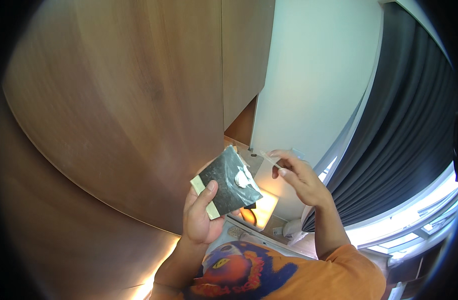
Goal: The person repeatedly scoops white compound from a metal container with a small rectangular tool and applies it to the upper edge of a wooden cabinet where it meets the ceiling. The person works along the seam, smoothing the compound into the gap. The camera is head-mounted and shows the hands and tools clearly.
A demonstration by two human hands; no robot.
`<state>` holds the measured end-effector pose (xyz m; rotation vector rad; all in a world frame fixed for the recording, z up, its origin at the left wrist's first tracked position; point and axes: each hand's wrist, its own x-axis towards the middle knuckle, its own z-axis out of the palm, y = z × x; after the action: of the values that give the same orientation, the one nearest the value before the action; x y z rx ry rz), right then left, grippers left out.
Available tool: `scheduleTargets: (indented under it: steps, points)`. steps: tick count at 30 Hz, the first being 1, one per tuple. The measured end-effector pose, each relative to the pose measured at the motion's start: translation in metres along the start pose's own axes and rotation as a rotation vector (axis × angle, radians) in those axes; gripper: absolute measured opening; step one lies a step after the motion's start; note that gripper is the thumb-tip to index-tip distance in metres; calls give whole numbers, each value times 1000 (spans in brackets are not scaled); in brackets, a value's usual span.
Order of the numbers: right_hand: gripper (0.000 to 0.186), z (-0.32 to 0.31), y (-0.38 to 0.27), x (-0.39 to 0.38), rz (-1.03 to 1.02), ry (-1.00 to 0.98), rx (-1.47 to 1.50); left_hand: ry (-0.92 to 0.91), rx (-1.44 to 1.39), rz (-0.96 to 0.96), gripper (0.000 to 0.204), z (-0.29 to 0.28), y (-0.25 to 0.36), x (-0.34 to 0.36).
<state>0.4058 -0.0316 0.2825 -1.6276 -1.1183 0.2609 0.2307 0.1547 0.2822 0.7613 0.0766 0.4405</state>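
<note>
My left hand grips a dark, square, flat board from its lower left, with the thumb laid across the face. A pale strip runs along the edge by that thumb. On the board's right part sits a lump of white paste, with more smeared towards the edge. Just right of the board, my right hand pinches a thin, pale, flat stick-like tool between thumb and fingers. Its tip points up and left, apart from the paste. Most of my left fingers are hidden behind the board.
Large brown wooden panels fill the left, close to my left hand. A pale wall rises ahead, with a long dark curtain and a bright window to the right. Below the board glows a square light.
</note>
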Motion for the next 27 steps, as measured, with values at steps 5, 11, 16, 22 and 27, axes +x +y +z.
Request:
scheduleTargets:
  steps: [5, 11, 16, 22, 27]
  points:
    - [27, -11, 7, -29, 98, 30, 610, 45, 151, 354, 40, 14, -20, -5]
    - [18, 28, 19, -37, 129, -21, 604, 100, 349, 588, 41, -17, -52, 6]
    - [17, 20, 19, -27, 174, -48, 653, 63, 594, 735, 41, -26, -61, 17]
    - [15, -3, 30, -17, 186, 14, 772, -17, 807, 837, 43, -17, -95, 33]
    - [16, -40, 50, -8, 180, -75, 746, -122, 1075, 997, 45, -14, -130, 55]
